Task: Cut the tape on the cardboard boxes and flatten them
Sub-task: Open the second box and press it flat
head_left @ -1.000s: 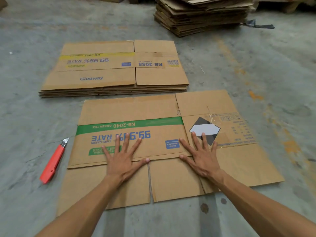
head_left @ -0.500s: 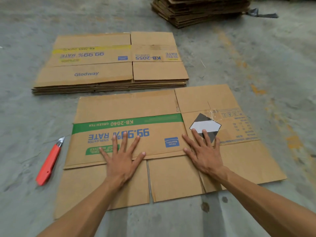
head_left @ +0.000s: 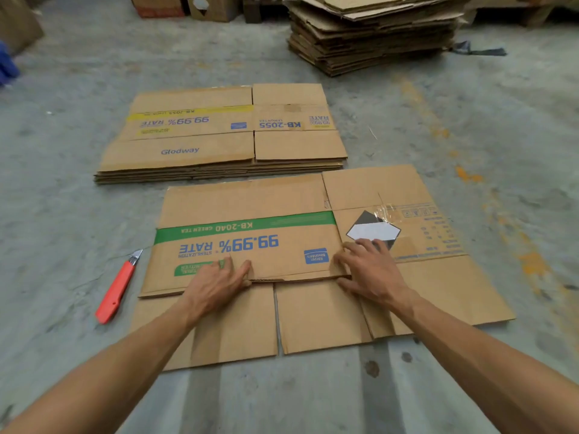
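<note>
Head camera looks down on our two bare hands working a flattened brown cardboard box with a green stripe and blue "99.99% RATE" print (head_left: 250, 208), which lies on the grey concrete floor (head_left: 470, 126) right in front of us. Our left hand (head_left: 216, 285) rests on the box near the crease of the near flap, its fingers drawn together and bent at the cardboard edge; whether they hook under that edge we cannot tell. Our right hand (head_left: 371, 270) sits further right on the same crease, fingers curled down onto the panel just below a black and white diamond label (head_left: 372, 228). A red utility knife with its blade out (head_left: 117, 289) lies on the floor just left of the box, untouched. Beyond it sits a low stack of flattened brown boxes with yellow stripe print (head_left: 225, 136), and farther back a taller pile of flat cardboard (head_left: 369, 36).
</note>
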